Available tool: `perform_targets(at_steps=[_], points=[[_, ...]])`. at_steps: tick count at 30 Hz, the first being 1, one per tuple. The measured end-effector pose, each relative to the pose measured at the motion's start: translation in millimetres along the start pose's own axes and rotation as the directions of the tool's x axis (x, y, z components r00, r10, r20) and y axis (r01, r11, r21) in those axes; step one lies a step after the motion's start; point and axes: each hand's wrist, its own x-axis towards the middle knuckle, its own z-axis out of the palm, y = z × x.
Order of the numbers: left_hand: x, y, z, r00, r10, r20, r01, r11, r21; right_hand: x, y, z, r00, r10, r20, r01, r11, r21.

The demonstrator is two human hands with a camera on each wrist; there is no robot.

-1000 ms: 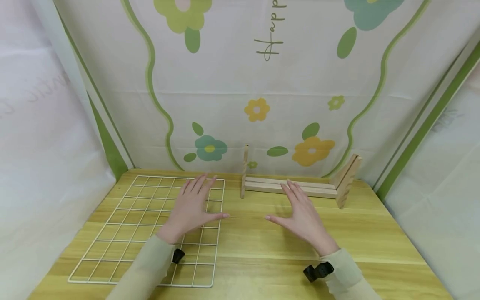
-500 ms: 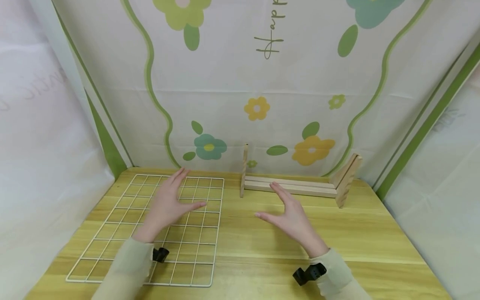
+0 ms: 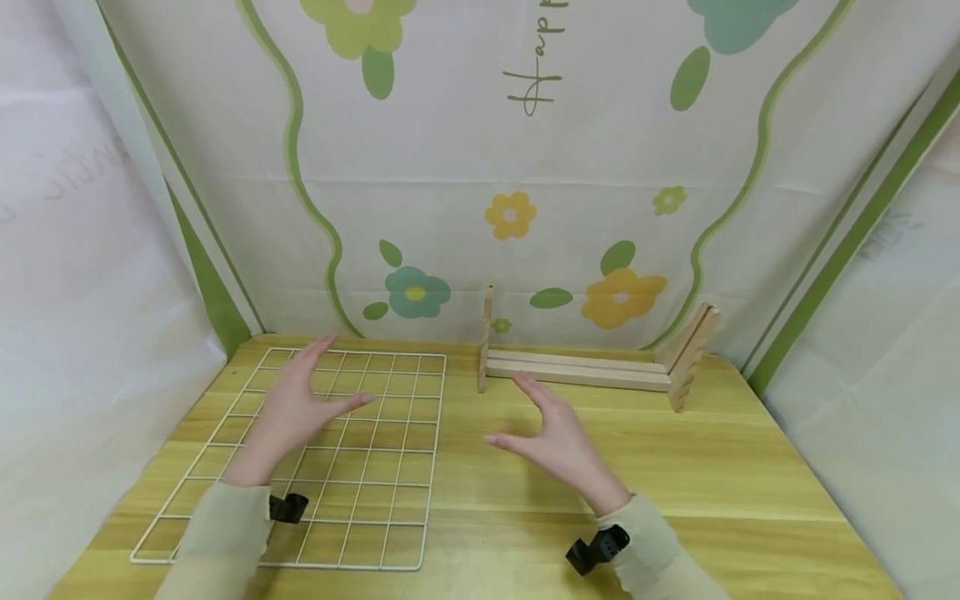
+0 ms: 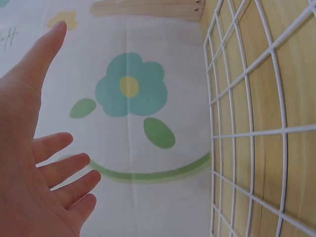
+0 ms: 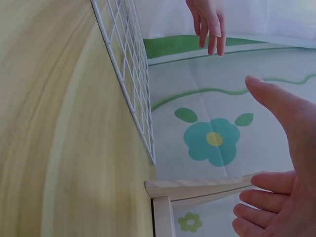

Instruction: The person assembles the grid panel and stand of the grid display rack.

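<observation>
A white wire grid panel [image 3: 371, 467] lies flat on the left half of the wooden table. Above it hovers my left hand [image 3: 288, 417], thumb spread from the fingers, holding nothing; the left wrist view shows a gap between the hand [image 4: 29, 148] and the wires. My right hand [image 3: 558, 446] is held over the bare wood to the right of the grid, also spread and holding nothing. Beyond it at the back stands a wooden rack [image 3: 577, 369] with a grooved base bar and an upright piece at each end. In the right wrist view one upright [image 5: 197, 188] appears below the fingers.
The table [image 3: 495, 517] is light wood. A white cloth [image 3: 420, 142] with printed flowers hangs behind it, and more cloth closes off both sides. A black device [image 3: 597, 550] is strapped at my right wrist, another [image 3: 288, 507] at my left.
Both hands have moved left, the left one farther over the grid panel and the right one away from the rack's right end. The grid and the rack stay in place.
</observation>
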Motion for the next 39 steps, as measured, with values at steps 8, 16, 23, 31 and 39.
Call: perform_targets(at_steps=[8,16,23,31,39], points=[[-5.7,-19.6,-19.7,0.995,-0.098,-0.005,0.098,0.995,-0.036,-2.5,-3,14,0.999,0.031,0.037,-0.031,1.0,-0.005],[-10.9,-44.0,-33.1,0.986,-0.164,-0.003,0.164,0.986,-0.042,-2.2,-4,30,0.997,0.002,0.078,-0.003,1.0,0.012],[-19.1,-61.9,-42.2,0.975,-0.22,0.022,0.222,0.971,-0.093,-2.0,-6,46,0.992,-0.013,0.129,0.007,0.999,0.043],[-25.8,-83.1,-49.3,0.964,-0.263,0.051,0.267,0.954,-0.139,0.1,-7,58,0.986,0.018,0.168,-0.045,0.987,0.155],[-26.6,-100.2,-51.0,0.961,-0.273,0.043,0.277,0.944,-0.182,2.2,-2,69,0.978,0.02,0.208,-0.074,0.965,0.252]])
